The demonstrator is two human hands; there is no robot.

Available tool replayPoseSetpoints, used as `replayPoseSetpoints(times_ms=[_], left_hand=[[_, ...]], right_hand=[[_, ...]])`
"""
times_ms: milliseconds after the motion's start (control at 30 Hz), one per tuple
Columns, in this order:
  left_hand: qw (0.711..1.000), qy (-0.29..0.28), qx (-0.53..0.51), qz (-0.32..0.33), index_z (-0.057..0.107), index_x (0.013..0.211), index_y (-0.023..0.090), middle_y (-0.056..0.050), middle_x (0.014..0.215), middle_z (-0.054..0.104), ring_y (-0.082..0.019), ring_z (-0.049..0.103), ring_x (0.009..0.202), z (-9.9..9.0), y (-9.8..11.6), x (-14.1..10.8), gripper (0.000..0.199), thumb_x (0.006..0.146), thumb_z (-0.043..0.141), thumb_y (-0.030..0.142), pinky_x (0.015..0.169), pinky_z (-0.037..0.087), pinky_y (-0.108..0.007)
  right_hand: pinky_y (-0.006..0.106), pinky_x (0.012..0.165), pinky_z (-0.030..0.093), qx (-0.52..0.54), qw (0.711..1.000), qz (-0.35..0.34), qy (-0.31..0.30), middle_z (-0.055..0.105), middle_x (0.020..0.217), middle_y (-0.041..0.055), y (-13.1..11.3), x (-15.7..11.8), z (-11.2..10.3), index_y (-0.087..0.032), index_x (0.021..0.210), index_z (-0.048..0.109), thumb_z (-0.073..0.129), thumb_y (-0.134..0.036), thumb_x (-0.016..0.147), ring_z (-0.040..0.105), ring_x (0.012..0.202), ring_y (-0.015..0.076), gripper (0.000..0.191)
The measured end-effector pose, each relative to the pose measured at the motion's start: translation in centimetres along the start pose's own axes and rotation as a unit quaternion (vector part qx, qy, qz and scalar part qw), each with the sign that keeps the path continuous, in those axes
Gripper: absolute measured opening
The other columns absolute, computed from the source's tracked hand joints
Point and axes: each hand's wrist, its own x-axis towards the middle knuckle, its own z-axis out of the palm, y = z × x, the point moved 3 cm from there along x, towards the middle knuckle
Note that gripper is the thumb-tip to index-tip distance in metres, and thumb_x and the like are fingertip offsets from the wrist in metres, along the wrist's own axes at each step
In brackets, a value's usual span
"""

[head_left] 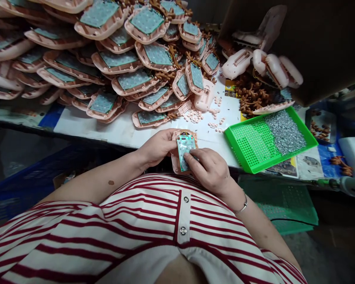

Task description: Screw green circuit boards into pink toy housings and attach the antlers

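Close to my body, at the table's front edge, is a pink plastic shell with a green circuit board lying in it. My left hand is closed around the shell's left side, its thumb near the upper edge. Over the right side of the board lies my right hand, fingers bent and pressed together, thumb touching the board's surface. Whether a small part sits between those fingers is hidden. The shell's underside is out of sight.
Stacked pink shells with boards cover the table's left and back. A green perforated basket with many small metal screws stands at right. Small pink rings lie scattered mid-table. Brown plastic pieces and pink housings are heaped behind.
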Motion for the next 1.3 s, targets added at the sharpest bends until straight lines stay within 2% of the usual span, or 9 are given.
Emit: replayPoseSetpoints(times_ms=[100, 233, 433, 633, 867, 967, 1100, 1200, 1300], left_hand=[[1.000, 0.001, 0.000, 0.010, 0.075, 0.096, 0.013, -0.004, 0.089, 0.075, -0.014, 0.066, 0.076, 0.0, 0.1, 0.0, 0.029, 0.067, 0.077, 0.017, 0.075, 0.052, -0.023], [1.000, 0.003, 0.017, -0.006, 0.074, 0.103, 0.014, -0.003, 0.086, 0.074, -0.014, 0.064, 0.071, 0.0, 0.1, 0.0, 0.035, 0.069, 0.077, 0.022, 0.070, 0.051, -0.025], [1.000, 0.008, 0.016, 0.013, 0.075, 0.099, 0.013, -0.003, 0.087, 0.074, -0.014, 0.065, 0.077, 0.0, 0.2, 0.0, 0.030, 0.070, 0.077, 0.020, 0.073, 0.051, -0.023], [1.000, -0.001, 0.007, 0.005, 0.075, 0.101, 0.013, -0.004, 0.087, 0.075, -0.013, 0.064, 0.073, 0.0, 0.0, 0.1, 0.035, 0.067, 0.079, 0.019, 0.072, 0.051, -0.023], [0.999, 0.013, 0.033, 0.025, 0.076, 0.102, 0.013, -0.006, 0.096, 0.077, -0.017, 0.069, 0.084, -0.5, 0.0, 0.3, 0.038, 0.065, 0.080, 0.018, 0.078, 0.052, -0.025], [0.999, -0.001, 0.035, 0.007, 0.075, 0.103, 0.014, -0.006, 0.094, 0.076, -0.017, 0.069, 0.081, -0.9, 0.0, 0.3, 0.038, 0.066, 0.078, 0.018, 0.076, 0.053, -0.026], [0.998, -0.030, -0.012, -0.048, 0.075, 0.103, 0.012, -0.006, 0.085, 0.075, -0.014, 0.065, 0.068, -1.6, -0.1, 0.4, 0.039, 0.064, 0.074, 0.016, 0.066, 0.052, -0.025], [0.994, -0.047, -0.064, -0.069, 0.075, 0.098, 0.010, -0.006, 0.076, 0.071, -0.013, 0.061, 0.062, -2.0, -0.2, 0.5, 0.039, 0.062, 0.077, 0.025, 0.061, 0.050, -0.024], [0.995, -0.054, -0.055, -0.059, 0.074, 0.102, 0.010, -0.006, 0.078, 0.071, -0.012, 0.061, 0.062, -2.0, -0.1, 0.4, 0.040, 0.068, 0.080, 0.031, 0.059, 0.048, -0.022]], right_hand=[[0.031, 0.074, 0.058, 0.003, 1.000, -0.002, 0.010, 0.074, 0.087, 0.0109, -0.2, 0.0, -0.1, -0.013, 0.104, 0.069, 0.057, -0.011, 0.091, 0.065, 0.081, 0.0189, 0.017], [0.031, 0.074, 0.057, 0.001, 1.000, 0.007, 0.009, 0.074, 0.089, 0.0123, -0.3, -0.1, 0.0, -0.011, 0.104, 0.069, 0.057, -0.010, 0.090, 0.064, 0.082, 0.0191, 0.018], [0.030, 0.076, 0.057, -0.013, 1.000, 0.012, 0.019, 0.073, 0.090, 0.0098, -0.2, 0.0, -0.1, -0.012, 0.103, 0.069, 0.058, -0.012, 0.091, 0.063, 0.084, 0.0188, 0.017], [0.030, 0.074, 0.056, -0.006, 1.000, 0.008, 0.017, 0.073, 0.087, 0.0100, -0.3, 0.0, 0.3, -0.010, 0.104, 0.067, 0.057, -0.011, 0.091, 0.063, 0.081, 0.0188, 0.016], [0.030, 0.071, 0.056, 0.029, 0.999, 0.020, 0.013, 0.072, 0.087, 0.0125, -0.2, -0.1, 0.4, -0.008, 0.109, 0.064, 0.058, -0.012, 0.091, 0.064, 0.080, 0.0195, 0.019], [0.030, 0.070, 0.056, 0.043, 0.999, 0.018, 0.009, 0.072, 0.087, 0.0129, -0.2, -0.2, 0.3, -0.008, 0.110, 0.064, 0.060, -0.017, 0.093, 0.064, 0.081, 0.0199, 0.020], [0.030, 0.070, 0.057, 0.044, 0.999, 0.017, 0.000, 0.073, 0.087, 0.0125, -0.1, -0.4, 0.4, -0.008, 0.111, 0.064, 0.061, -0.020, 0.093, 0.064, 0.081, 0.0197, 0.022], [0.031, 0.070, 0.056, 0.046, 0.999, 0.016, -0.010, 0.072, 0.087, 0.0129, 0.0, -0.4, 0.5, -0.008, 0.110, 0.065, 0.063, -0.027, 0.094, 0.063, 0.080, 0.0195, 0.026], [0.030, 0.071, 0.055, 0.047, 0.999, 0.015, -0.023, 0.072, 0.087, 0.0124, -0.1, -0.2, 0.8, -0.008, 0.109, 0.066, 0.062, -0.030, 0.094, 0.062, 0.080, 0.0189, 0.027]])
